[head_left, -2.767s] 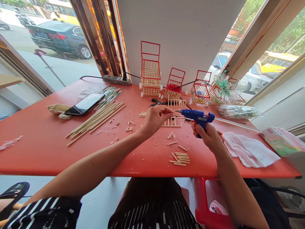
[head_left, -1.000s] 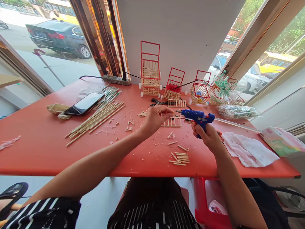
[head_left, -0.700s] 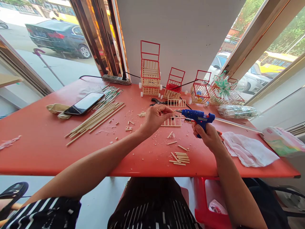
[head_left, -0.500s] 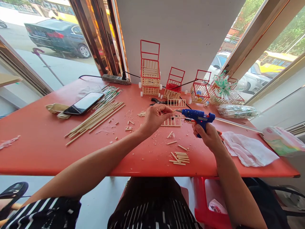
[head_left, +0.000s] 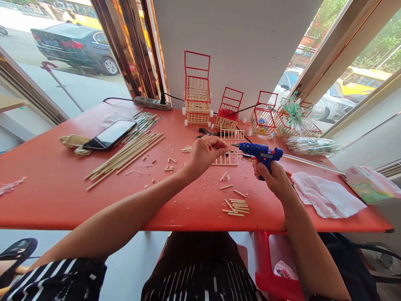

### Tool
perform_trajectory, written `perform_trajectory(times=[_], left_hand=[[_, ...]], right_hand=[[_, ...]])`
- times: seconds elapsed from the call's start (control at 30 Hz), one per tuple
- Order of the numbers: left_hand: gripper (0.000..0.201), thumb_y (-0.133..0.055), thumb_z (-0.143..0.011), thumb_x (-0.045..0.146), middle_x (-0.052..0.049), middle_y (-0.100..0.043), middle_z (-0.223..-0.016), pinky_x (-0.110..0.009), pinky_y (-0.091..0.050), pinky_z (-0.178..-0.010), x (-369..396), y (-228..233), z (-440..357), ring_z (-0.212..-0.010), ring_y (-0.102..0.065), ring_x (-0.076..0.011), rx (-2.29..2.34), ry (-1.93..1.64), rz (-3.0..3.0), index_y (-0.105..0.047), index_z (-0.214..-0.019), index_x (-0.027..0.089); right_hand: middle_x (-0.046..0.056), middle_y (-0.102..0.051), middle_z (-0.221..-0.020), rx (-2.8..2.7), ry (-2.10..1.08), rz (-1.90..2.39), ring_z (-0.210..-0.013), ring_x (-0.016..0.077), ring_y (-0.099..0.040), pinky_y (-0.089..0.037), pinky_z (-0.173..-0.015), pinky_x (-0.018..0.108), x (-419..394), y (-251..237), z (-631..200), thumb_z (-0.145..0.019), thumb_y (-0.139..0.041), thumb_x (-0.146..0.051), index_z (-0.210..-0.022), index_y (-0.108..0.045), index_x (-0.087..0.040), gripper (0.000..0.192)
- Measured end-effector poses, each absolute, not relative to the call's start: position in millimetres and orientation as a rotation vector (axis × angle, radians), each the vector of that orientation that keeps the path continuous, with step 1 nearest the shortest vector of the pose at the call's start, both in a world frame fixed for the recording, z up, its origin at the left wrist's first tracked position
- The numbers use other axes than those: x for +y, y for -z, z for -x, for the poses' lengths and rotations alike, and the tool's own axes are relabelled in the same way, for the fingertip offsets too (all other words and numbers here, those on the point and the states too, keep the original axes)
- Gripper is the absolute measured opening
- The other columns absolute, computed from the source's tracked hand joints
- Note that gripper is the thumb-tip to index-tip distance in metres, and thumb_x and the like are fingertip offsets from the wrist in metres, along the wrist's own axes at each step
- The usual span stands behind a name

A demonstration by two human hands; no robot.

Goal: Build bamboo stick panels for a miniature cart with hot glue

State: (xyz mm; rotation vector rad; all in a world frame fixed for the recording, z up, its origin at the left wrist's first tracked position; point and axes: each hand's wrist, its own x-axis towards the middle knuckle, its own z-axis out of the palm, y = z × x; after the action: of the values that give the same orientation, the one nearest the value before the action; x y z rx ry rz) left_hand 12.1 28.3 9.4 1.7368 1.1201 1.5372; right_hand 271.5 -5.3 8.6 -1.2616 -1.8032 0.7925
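My right hand (head_left: pixel 272 177) is wrapped round the grip of a blue hot glue gun (head_left: pixel 258 151), whose nozzle points left and whose small red light is lit. A clear glue stick (head_left: pixel 310 163) trails from its back. My left hand (head_left: pixel 206 154) pinches a short wooden stick (head_left: pixel 229 147) right at the nozzle tip; fingers hide most of it. Beneath the hands lies a ladder-like stick frame (head_left: pixel 230 164), partly covered. Another such frame (head_left: pixel 232 134) lies just behind. Cut short sticks (head_left: pixel 238 207) are piled near the table's front edge.
Several miniature stick carts with red handles, the tallest one (head_left: pixel 197 100) included, line the back of the red table (head_left: pixel 62 200). Long wooden sticks (head_left: pixel 131 156) and a phone (head_left: pixel 110 135) lie left. A white cloth (head_left: pixel 326 194) lies right, and a power strip (head_left: pixel 153 103) sits behind.
Almost nothing differs. Both hands, the glue gun and the pinched stick keep their places, and the whole view has shifted very slightly.
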Motion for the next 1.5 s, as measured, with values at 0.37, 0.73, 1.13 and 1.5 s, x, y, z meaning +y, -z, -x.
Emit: perform_trajectory(times=[0.37, 0.73, 1.13, 1.5], left_hand=[[0.009, -0.081, -0.081, 0.027, -0.003, -0.080, -0.081, -0.030, -0.050, -0.071, 28.1, -10.1, -11.8, -0.076, -0.067, -0.0163, 1.088, -1.536, -1.730, -0.077, -0.074, 0.021], [0.013, -0.088, -0.074, 0.030, -0.003, -0.077, -0.077, -0.030, -0.048, -0.069, 36.8, -7.5, -7.4, -0.071, -0.063, -0.0147, 0.977, -1.440, -1.582, -0.080, -0.075, 0.020], [0.032, -0.104, -0.059, 0.022, -0.001, -0.070, -0.074, -0.022, -0.047, -0.058, 44.7, -15.4, 4.4, -0.066, -0.060, -0.0083, 0.676, -1.198, -0.727, -0.074, -0.071, 0.017], [0.020, -0.085, -0.086, 0.010, -0.002, -0.068, -0.071, -0.019, -0.046, -0.056, 33.5, -22.3, -3.7, -0.061, -0.061, -0.0075, 0.636, -1.193, -0.649, -0.071, -0.071, 0.010]], right_hand=[[0.002, -0.056, -0.072, -1.769, -0.810, 1.244, -0.063, 0.0149, -0.049, -0.046, -0.057, 0.031, -4.7, -8.7, -270.0, -0.088, -0.064, -0.082, -0.085, -0.058, -0.022, 0.061], [0.004, -0.060, -0.084, -1.728, -0.917, 1.125, -0.067, 0.0162, -0.052, -0.046, -0.061, 0.033, -10.2, -17.9, -266.1, -0.087, -0.068, -0.081, -0.097, -0.064, -0.022, 0.060], [0.003, -0.057, -0.075, -1.852, -0.730, 1.264, -0.066, 0.0174, -0.050, -0.043, -0.061, 0.034, -5.8, -0.8, -270.3, -0.093, -0.058, -0.077, -0.090, -0.064, -0.020, 0.057], [0.002, -0.055, -0.069, -1.973, -0.538, 1.321, -0.064, 0.0179, -0.050, -0.040, -0.063, 0.035, -7.5, -7.5, -266.2, -0.097, -0.053, -0.057, -0.081, -0.057, -0.022, 0.039]])
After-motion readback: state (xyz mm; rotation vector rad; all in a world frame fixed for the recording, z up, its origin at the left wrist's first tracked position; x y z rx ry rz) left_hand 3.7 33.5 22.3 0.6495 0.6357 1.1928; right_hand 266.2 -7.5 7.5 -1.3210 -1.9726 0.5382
